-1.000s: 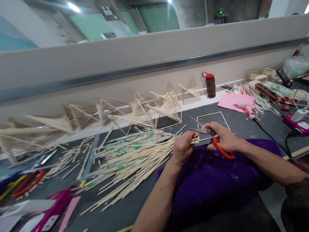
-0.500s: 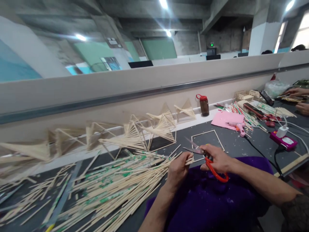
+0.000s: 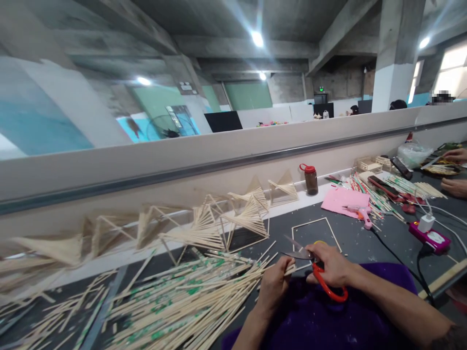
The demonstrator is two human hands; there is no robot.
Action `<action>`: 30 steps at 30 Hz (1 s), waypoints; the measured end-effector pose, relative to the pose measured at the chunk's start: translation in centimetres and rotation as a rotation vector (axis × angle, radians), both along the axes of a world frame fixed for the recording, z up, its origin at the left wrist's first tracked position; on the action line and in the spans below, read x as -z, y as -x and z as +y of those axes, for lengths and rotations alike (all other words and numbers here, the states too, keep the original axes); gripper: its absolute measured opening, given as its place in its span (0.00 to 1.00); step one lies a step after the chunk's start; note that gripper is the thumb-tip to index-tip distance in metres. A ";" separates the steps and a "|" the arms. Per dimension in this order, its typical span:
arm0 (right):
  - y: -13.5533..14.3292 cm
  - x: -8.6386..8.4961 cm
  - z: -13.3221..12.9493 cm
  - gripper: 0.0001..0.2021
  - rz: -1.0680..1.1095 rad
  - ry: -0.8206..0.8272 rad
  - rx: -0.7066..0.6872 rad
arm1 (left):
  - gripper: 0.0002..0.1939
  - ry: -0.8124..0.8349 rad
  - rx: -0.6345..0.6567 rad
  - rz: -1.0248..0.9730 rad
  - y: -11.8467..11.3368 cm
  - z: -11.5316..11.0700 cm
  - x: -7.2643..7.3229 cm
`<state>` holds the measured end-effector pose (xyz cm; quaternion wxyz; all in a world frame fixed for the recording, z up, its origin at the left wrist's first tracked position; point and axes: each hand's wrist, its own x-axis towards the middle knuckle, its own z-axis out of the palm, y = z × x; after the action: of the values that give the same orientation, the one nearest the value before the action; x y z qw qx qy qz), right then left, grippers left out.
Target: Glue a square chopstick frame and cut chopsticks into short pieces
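My right hand (image 3: pixel 330 265) is closed round a pair of red-handled scissors (image 3: pixel 333 291), their blades apart and pointing left. Between thumb and fingers, my left hand (image 3: pixel 274 282) pinches thin wooden sticks (image 3: pixel 290 269) whose ends stick out to the right, just below the blades. Whether the blades touch the sticks I cannot tell. Behind the hands, a square frame of sticks (image 3: pixel 309 223) lies on the dark table. A large pile of loose wooden sticks (image 3: pixel 204 296), some in green-printed wrappers, spreads out left of my left hand. Purple cloth (image 3: pixel 310 321) lies beneath both hands.
Twisted stick models (image 3: pixel 244 221) stand along the partition (image 3: pixel 233 150). A red-lidded bottle (image 3: pixel 311 181) stands behind the square. To the right are a pink glue gun (image 3: pixel 359 212) on a pink sheet (image 3: pixel 339 199) and a purple power strip (image 3: pixel 429 238). Another person's hand (image 3: pixel 454 187) shows far right.
The view has tilted up, so everything on the table sits lower in the picture. Both hands keep their hold on the scissors and sticks, with little other movement.
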<state>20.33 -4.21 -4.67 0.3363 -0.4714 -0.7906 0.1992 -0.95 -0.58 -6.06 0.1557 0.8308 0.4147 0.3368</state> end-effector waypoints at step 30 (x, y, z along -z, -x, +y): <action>0.3 0.2 0.2 0.34 0.015 0.079 -0.004 | 0.12 -0.045 0.102 -0.051 0.5 -0.2 -0.5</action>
<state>20.02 -4.00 -4.87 0.3229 -0.4814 -0.7803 0.2347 -1.48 -0.74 -5.59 0.1646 0.8452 0.3601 0.3589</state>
